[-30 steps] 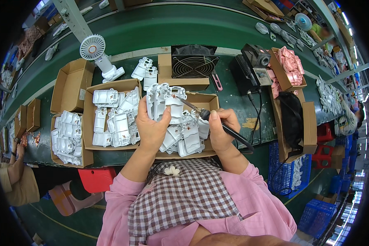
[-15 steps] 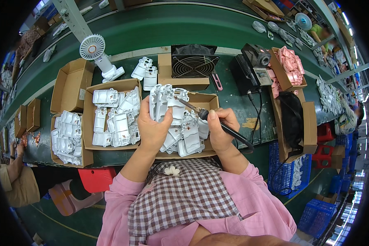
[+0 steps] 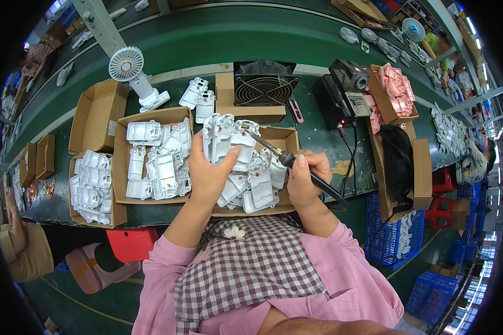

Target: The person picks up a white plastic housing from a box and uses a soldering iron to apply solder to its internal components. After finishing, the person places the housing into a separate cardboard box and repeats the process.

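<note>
Several white plastic shells point(image 3: 221, 137) are fanned out in my left hand point(image 3: 209, 173), its thumb pressed over the nearest one. Small metal and reddish parts show near their upper ends. My right hand point(image 3: 307, 176) is wrapped round the dark handle of a soldering iron point(image 3: 289, 160), whose cable runs down to the right. The iron's tip reaches the upper end of the nearest shell; whether it touches, I cannot tell. Below my hands a cardboard box point(image 3: 285, 205) holds more white shells point(image 3: 260, 187).
Left of my hands stand cardboard boxes of white shells point(image 3: 165, 170) and a small white fan point(image 3: 127, 66). Beyond are a black square fan point(image 3: 265, 88), a pink utility knife point(image 3: 295, 110) and a black soldering station point(image 3: 335, 100). Pink parts point(image 3: 394, 89) fill a box at right.
My right hand and the soldering iron have shifted slightly right and down. The shells in my left hand have tilted a little. At far left, another person's arm has moved.
</note>
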### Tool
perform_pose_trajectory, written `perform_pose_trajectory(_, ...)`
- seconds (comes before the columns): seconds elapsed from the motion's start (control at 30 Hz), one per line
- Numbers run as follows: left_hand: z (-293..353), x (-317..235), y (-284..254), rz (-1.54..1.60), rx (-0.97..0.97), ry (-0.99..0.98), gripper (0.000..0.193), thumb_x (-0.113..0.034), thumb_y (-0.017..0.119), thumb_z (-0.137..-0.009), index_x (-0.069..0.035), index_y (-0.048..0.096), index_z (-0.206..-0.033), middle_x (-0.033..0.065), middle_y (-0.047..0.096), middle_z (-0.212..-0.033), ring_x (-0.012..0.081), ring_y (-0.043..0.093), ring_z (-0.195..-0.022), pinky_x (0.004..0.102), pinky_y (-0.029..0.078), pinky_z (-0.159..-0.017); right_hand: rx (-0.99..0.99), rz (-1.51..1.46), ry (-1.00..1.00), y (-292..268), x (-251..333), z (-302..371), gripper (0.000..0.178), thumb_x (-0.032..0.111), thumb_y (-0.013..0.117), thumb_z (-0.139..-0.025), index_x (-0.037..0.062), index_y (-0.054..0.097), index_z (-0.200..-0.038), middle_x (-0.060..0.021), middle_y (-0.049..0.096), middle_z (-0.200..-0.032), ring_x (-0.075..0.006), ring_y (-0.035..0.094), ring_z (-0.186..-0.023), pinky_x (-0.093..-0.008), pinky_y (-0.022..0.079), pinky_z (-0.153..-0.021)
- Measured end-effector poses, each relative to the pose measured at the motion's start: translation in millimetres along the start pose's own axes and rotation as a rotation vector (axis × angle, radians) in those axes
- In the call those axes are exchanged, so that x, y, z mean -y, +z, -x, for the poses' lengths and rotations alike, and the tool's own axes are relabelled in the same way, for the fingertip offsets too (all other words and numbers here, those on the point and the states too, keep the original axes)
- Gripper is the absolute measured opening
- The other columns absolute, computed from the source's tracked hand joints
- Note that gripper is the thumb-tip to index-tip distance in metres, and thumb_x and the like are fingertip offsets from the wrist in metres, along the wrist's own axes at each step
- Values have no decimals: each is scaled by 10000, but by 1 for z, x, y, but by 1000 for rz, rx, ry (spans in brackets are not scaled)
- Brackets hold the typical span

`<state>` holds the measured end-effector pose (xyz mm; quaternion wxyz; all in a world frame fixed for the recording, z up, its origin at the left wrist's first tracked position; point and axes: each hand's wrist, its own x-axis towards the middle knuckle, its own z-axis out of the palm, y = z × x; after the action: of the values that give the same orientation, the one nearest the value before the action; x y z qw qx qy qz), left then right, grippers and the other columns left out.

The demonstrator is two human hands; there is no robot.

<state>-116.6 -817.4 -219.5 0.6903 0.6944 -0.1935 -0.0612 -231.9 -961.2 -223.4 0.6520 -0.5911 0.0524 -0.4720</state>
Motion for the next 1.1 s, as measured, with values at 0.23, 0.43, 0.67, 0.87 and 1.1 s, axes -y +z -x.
perform_pose_trajectory(0.23, -1, -9, -1, 242, 103, -240, 241, -149, 636, -883, -4, 593, -1071, 35, 649, -905, 61, 574, -740, 208, 466, -676, 39, 75, -53, 0, 3, 1, 125, 51, 601, -868, 34, 487, -820, -52, 541, -687, -87, 456, -602, -237, 377, -559)
perform_pose_trajectory(0.43, 0, -14, 0, 183, 76, -233, 142, -91, 628, -865, -9, 646, -980, 6, 657, -850, 42, 562, -721, 205, 455, -652, 99, 161, 24, 5, 10, -2, 129, 52, 641, -858, 20, 521, -823, -52, 583, -708, -78, 494, -612, -232, 409, -568)
perform_pose_trajectory(0.67, 1, -9, 1, 112, 20, -184, 164, -85, 645, -842, -6, 645, -986, -3, 655, -795, 33, 558, -672, 208, 455, -614, 128, 246, 67, 5, 9, -2, 142, 69, 653, -855, 17, 532, -803, -32, 576, -669, -63, 487, -577, -225, 399, -525)
perform_pose_trajectory(0.87, 2, -8, 1, 91, 9, -172, 171, -92, 647, -837, -8, 645, -987, -4, 655, -778, 32, 553, -660, 208, 451, -602, 136, 260, 92, 4, 10, -2, 146, 75, 657, -854, 15, 538, -795, -32, 585, -672, -57, 493, -574, -221, 406, -520)
perform_pose_trajectory(1.1, 2, -8, 1, 81, -2, -161, 157, -91, 642, -839, -8, 645, -972, -7, 650, -762, 32, 548, -649, 209, 449, -594, 144, 261, 71, 4, 9, -3, 148, 78, 661, -852, 12, 540, -798, -36, 593, -672, -58, 503, -572, -220, 412, -517)
